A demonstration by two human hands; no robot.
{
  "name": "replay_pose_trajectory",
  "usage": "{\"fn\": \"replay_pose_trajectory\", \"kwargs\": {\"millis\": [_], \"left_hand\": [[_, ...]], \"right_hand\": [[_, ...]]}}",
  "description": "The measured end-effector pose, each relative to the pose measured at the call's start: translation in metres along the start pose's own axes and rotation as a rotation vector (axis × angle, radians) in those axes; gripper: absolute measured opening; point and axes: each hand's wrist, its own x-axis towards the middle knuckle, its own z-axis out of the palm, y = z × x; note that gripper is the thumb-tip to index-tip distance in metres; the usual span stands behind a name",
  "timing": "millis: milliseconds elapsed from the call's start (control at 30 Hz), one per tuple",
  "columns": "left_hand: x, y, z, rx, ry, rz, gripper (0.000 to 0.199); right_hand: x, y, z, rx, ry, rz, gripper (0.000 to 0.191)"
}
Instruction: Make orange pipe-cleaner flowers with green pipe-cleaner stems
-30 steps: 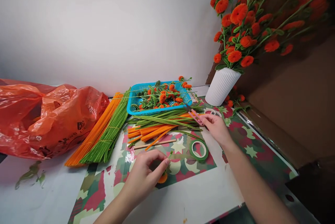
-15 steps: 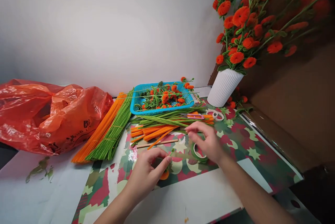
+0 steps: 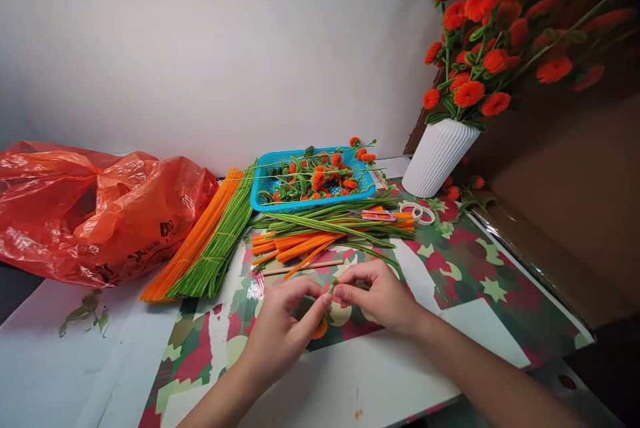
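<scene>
My left hand (image 3: 285,321) is closed in a pinch around a short green fuzzy stem (image 3: 333,284). An orange pipe-cleaner flower (image 3: 320,329) hangs below the fingers, partly hidden by them. My right hand (image 3: 377,295) pinches at the top of the same stem, its thumb and forefinger almost touching the left fingertips. The right hand largely covers a green tape roll (image 3: 397,269) on the table. Just beyond the hands lies a thin wooden stick (image 3: 305,268), with loose orange pipe cleaners (image 3: 300,247) and green pipe cleaners (image 3: 300,221) behind it.
A blue basket (image 3: 256,200) holds small orange flowers. Left of it lie bundled orange (image 3: 195,241) and green stems (image 3: 220,248), beside a red plastic bag (image 3: 110,221). Pink-handled scissors (image 3: 379,215) and white rings (image 3: 424,215) lie near a white vase (image 3: 440,158) of orange flowers.
My right hand has moved left and toward me, from above the tape roll to the stem in my left hand. The left hand keeps its pinch. The view has shifted slightly.
</scene>
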Motion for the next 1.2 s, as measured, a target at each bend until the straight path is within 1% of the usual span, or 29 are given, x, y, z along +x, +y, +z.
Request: {"fn": "replay_pose_trajectory", "kwargs": {"millis": [67, 133, 233, 333, 400, 467, 567, 633, 700, 733, 867, 900, 967, 1000, 1067, 1200], "left_hand": [[0.0, 0.001, -0.001, -0.055, -0.024, -0.018, 0.027], [0.0, 0.0, -0.001, -0.167, -0.065, -0.054, 0.028], [0.001, -0.002, -0.001, -0.406, -0.178, -0.113, 0.029], [0.003, -0.003, 0.0, -0.605, -0.28, -0.181, 0.03], [0.003, -0.004, 0.001, -0.663, -0.298, -0.213, 0.03], [0.002, -0.005, 0.002, -0.686, -0.319, -0.234, 0.029], [0.0, -0.008, 0.004, -0.727, -0.397, -0.278, 0.031], [0.0, -0.011, 0.006, -0.748, -0.423, -0.307, 0.033], [0.001, -0.012, 0.007, -0.734, -0.385, -0.31, 0.037], [0.001, -0.012, 0.008, -0.694, -0.331, -0.29, 0.037], [0.002, -0.009, 0.009, -0.334, -0.016, -0.135, 0.022], [0.002, -0.007, 0.009, -0.258, 0.026, -0.113, 0.019], [0.002, -0.005, 0.008, -0.196, 0.032, -0.097, 0.018], [0.003, -0.004, 0.007, -0.202, 0.012, -0.097, 0.02], [0.003, -0.003, 0.004, -0.261, -0.08, -0.104, 0.023], [0.003, -0.007, -0.003, -0.485, -0.39, -0.169, 0.029]], "right_hand": [[0.0, 0.0, 0.0, 0.023, -0.01, -0.011, 0.017], [0.0, 0.003, 0.0, 0.039, -0.021, -0.016, 0.017], [0.001, 0.007, 0.0, 0.068, -0.041, -0.039, 0.015], [0.004, 0.009, 0.0, 0.064, 0.016, -0.146, 0.01], [0.005, 0.009, 0.0, 0.06, 0.065, -0.242, 0.006], [0.006, 0.009, -0.001, 0.089, 0.053, -0.288, 0.004], [0.007, 0.01, -0.003, 0.165, -0.046, -0.244, 0.008], [0.007, 0.01, -0.004, 0.189, -0.074, -0.215, 0.013], [0.007, 0.01, -0.004, 0.179, -0.053, -0.218, 0.019], [0.007, 0.01, -0.003, 0.166, -0.029, -0.225, 0.021], [0.006, 0.01, 0.0, 0.124, 0.071, -0.23, 0.019], [0.006, 0.01, 0.001, 0.12, 0.083, -0.22, 0.017], [0.006, 0.01, 0.003, 0.11, 0.084, -0.199, 0.015], [0.005, 0.01, 0.003, 0.106, 0.079, -0.193, 0.014], [0.005, 0.01, 0.002, 0.121, 0.059, -0.206, 0.012], [0.005, 0.011, -0.001, 0.233, -0.066, -0.25, 0.012]]}}
